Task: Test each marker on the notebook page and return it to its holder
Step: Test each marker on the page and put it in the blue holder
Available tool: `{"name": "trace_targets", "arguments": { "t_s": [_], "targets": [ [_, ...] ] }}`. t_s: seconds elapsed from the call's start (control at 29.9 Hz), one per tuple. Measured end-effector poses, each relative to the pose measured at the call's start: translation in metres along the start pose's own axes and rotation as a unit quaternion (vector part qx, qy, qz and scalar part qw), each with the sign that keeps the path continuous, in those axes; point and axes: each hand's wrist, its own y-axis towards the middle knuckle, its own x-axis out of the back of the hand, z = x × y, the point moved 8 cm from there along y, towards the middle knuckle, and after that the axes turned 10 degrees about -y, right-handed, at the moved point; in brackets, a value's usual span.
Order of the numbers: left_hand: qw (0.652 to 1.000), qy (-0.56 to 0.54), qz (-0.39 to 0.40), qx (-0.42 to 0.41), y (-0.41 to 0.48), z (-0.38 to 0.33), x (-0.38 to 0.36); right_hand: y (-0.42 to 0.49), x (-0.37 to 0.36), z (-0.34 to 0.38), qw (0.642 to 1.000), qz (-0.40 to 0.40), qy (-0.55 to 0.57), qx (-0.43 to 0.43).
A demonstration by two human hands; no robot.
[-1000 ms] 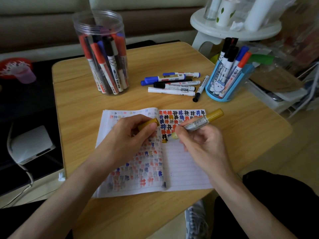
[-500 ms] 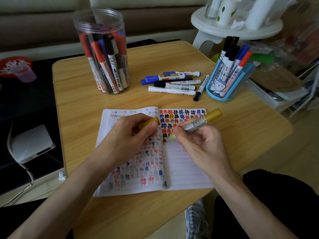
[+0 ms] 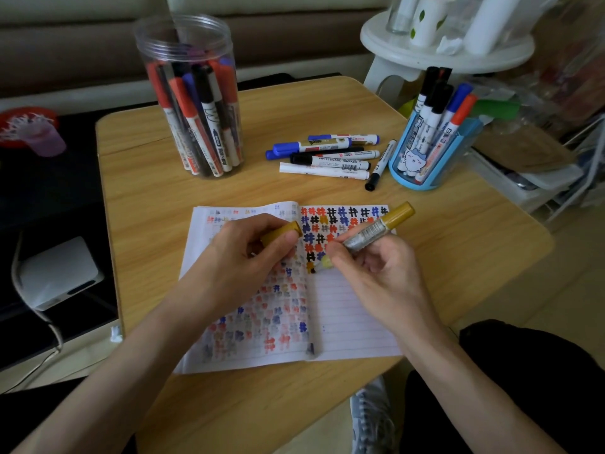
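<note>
1. The right hand (image 3: 376, 276) pinches a gold marker (image 3: 376, 229), with the thumb and fingers curled tight round its silver middle.
2. The marker leans back to the right, and its soft tip is down on the right page of the notebook (image 3: 347, 316), just under the last little marks.
3. The left hand (image 3: 242, 257) grips the gold cap (image 3: 281, 231), with its fingers curled round it, and it rests on the left page.
4. The notebook lies open on the wooden table (image 3: 458, 244). The top of the right page has rows of red, blue, black and gold marks. The left page shows pale marks all over.
5. Behind the notebook, loose markers (image 3: 327, 155) lie in a small pile on the table.
6. A tall clear jar (image 3: 193, 93) full of markers stands to the left of the pile. A blue holder (image 3: 435, 158) with more markers stands just to the right of the pile.
7. A white stool (image 3: 442, 50) stands behind the blue holder.
</note>
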Motion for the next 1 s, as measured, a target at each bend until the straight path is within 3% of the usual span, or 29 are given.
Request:
{"name": "trace_targets", "arguments": {
  "t_s": [0.1,0.17,0.43,0.77,1.0],
  "targets": [
    [1.000,0.002,0.004,-0.015,-0.001,-0.004,0.000,0.000,0.009,-0.011,0.989,-0.018,0.120,-0.085],
    [1.000,0.004,-0.001,-0.022,-0.003,-0.008,0.000,0.003,0.017,-0.010,0.983,-0.027,0.153,-0.097],
    [0.997,-0.068,-0.041,0.005,-0.002,-0.011,-0.001,0.006,0.022,-0.002,0.979,-0.024,0.180,-0.091],
    [0.998,-0.046,-0.046,0.001,0.004,-0.019,-0.009,0.010,0.035,0.000,0.971,-0.049,0.222,-0.077],
    [0.998,-0.039,-0.031,-0.039,0.007,-0.035,-0.020,0.006,0.031,0.000,0.981,-0.001,0.183,-0.059]
  ]
}}
